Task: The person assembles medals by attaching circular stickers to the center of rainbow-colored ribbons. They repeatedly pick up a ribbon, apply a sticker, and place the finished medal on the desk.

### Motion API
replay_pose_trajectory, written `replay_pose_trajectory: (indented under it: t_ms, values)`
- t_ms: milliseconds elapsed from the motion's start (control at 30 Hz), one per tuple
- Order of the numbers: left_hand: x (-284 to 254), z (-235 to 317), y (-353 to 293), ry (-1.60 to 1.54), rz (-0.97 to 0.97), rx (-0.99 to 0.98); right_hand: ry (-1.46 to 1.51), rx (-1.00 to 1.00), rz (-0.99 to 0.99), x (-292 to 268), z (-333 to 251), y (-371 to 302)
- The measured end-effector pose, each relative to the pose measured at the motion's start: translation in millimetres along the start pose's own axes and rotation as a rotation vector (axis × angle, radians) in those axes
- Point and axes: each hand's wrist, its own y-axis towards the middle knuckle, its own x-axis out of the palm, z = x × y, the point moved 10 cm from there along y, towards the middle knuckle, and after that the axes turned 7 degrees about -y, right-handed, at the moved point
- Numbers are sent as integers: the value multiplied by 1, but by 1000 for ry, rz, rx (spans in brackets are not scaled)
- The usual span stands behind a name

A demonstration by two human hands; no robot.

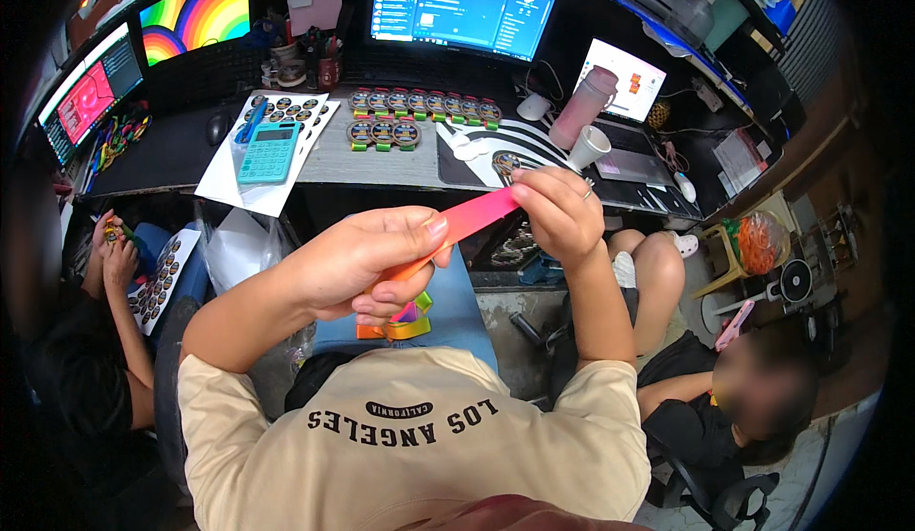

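Observation:
A pink-to-orange ribbon-like strip (479, 212) stretches taut between my two hands, above my lap. My left hand (367, 253) is closed round its lower, orange end, thumb on top. At the upper pink end, my right hand (562, 214) pinches the strip between thumb and fingers; a ring shows on one finger. Below my left hand, bright orange, yellow-green and pink strips (408, 323) lie on my lap, partly hidden by the fingers. Beyond my hands, rows of round black-labelled pieces with coloured bands (426, 105) sit on the desk.
A teal calculator (269, 153) lies on sheets of round stickers (315, 107). A pink bottle (583, 107) and a white cup (589, 147) stand near the laptop (624, 164). One person (86, 340) sits at left, handling something small; another person (696, 398) sits at right.

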Motion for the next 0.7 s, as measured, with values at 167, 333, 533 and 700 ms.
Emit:
replay_pose_trajectory:
  t_ms: [167,333,533,700]
  values:
    - [-5,3,-8,-67,24,-17,114,-125,92,-6,-11,-13]
    - [-9,0,-7,-55,63,-37,71,-94,29,-2,-8,-9]
    - [-11,4,-3,-61,74,-14,137,19,-152,15,-2,-8]
    - [-12,7,-5,-52,88,11,106,54,-69,9,-1,-11]
